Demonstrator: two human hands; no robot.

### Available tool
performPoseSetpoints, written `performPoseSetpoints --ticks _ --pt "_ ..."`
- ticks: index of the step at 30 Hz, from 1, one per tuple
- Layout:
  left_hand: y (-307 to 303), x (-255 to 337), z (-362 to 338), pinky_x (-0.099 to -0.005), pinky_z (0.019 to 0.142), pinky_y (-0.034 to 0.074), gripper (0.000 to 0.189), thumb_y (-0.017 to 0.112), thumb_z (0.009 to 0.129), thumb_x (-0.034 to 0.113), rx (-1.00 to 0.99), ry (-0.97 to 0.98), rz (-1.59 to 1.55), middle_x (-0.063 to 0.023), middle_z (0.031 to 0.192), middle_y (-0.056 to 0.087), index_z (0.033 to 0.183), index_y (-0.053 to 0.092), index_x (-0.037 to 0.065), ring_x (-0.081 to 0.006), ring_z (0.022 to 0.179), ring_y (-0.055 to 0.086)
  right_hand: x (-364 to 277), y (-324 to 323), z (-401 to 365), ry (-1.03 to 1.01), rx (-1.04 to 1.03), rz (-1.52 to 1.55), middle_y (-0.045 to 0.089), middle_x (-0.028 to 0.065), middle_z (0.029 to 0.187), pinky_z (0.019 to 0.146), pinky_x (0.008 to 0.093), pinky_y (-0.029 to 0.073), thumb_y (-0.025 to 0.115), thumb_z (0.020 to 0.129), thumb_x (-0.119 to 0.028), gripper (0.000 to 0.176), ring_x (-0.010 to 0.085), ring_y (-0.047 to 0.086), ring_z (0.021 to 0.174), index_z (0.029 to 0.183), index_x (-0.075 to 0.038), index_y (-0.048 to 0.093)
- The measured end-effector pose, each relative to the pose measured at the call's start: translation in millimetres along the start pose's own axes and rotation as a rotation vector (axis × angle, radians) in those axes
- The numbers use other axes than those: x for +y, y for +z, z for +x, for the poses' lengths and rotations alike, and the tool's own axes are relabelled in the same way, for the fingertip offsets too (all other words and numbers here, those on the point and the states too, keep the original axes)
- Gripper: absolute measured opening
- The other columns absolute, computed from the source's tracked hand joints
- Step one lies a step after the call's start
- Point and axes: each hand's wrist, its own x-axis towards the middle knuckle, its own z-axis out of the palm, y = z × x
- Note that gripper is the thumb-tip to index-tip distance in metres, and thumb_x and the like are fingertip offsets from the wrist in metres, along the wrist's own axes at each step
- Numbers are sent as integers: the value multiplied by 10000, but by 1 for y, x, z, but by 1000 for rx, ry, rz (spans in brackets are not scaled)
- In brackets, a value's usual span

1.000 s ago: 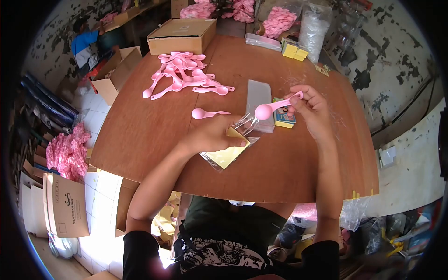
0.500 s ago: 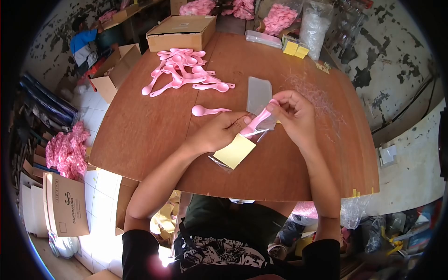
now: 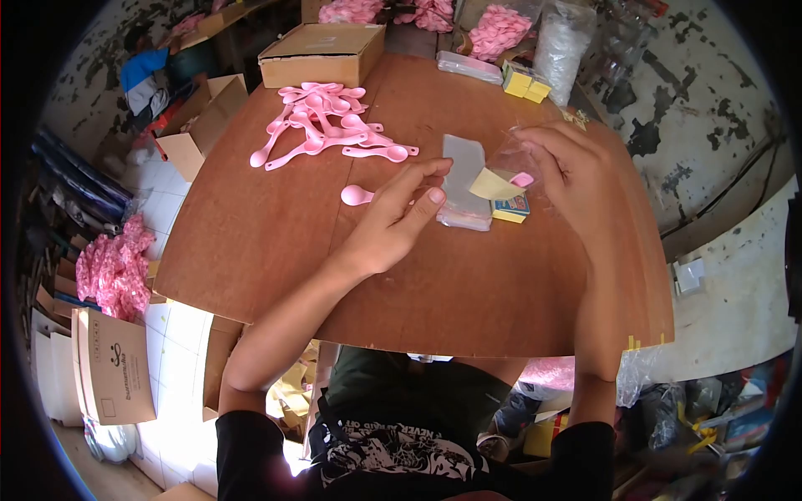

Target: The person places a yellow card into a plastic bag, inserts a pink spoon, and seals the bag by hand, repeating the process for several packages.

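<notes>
My right hand (image 3: 575, 167) pinches the top of a clear plastic bag with a yellow card (image 3: 493, 184) and a pink spoon (image 3: 522, 179) in it; the bag's outline is hard to see. The bag hangs tilted above the right part of the table. My left hand (image 3: 391, 224) is empty, its fingers apart, left of a stack of clear plastic bags (image 3: 464, 171). Just behind that hand lies a single pink spoon (image 3: 355, 195), its handle mostly hidden. A small yellow and blue pack (image 3: 512, 210) sits below the card. Further back is a pile of pink spoons (image 3: 322, 125).
At the back of the table (image 3: 251, 234) stand a cardboard box (image 3: 322, 57), yellow blocks (image 3: 525, 83) and a flat clear pack (image 3: 469, 67). Bags of pink items (image 3: 501, 32) sit beyond. Another person (image 3: 146, 79) is at the far left, near an open carton (image 3: 200, 125).
My right hand has moved up and right with the bag, and the spoon now sits in it with the card. My left hand has let go and opened.
</notes>
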Motion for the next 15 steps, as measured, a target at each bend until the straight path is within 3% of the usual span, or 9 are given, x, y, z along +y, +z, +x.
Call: performPoseSetpoints --ticks 6,9,11,12,15 --pt "-1 9 -4 -393 1076 376 470 560 986 215 -22 -1 -69 -144 1364 491 1383 426 1 -245 1299 452 -17 3 -12 171 -91 414 678 102 832 633 255 513 642 842 32 135 156 670 730 962 15 701" --pt "1 8 -4 -381 1025 437 448 590 967 160 -61 163 -79 -149 1302 547 1362 448 4 -243 1222 531 -24 12 -23 320 -152 670 681 86 836 649 238 506 646 851 22 135 119 652 732 974 19 702" --pt "2 11 -6 -297 883 514 365 620 955 156 -154 -23 -403 -107 1099 650 1261 534 -23 -155 1013 629 -31 16 -27 411 -180 766 683 81 838 656 236 505 646 857 15 133 111 645 736 978 21 701" --pt "6 8 -6 -244 791 524 278 594 971 136 -94 9 -377 -66 960 691 1188 581 -38 -87 873 638 -33 17 -30 501 -213 866 685 76 841 663 234 503 645 864 9 131 102 639 740 982 22 701" --pt "5 6 -6 -229 735 517 245 576 982 138 -118 -98 -416 -56 911 703 1142 614 -44 -58 844 625 -32 27 -40 496 -235 810 689 71 859 664 234 503 640 880 -6 121 93 635 748 979 27 699"
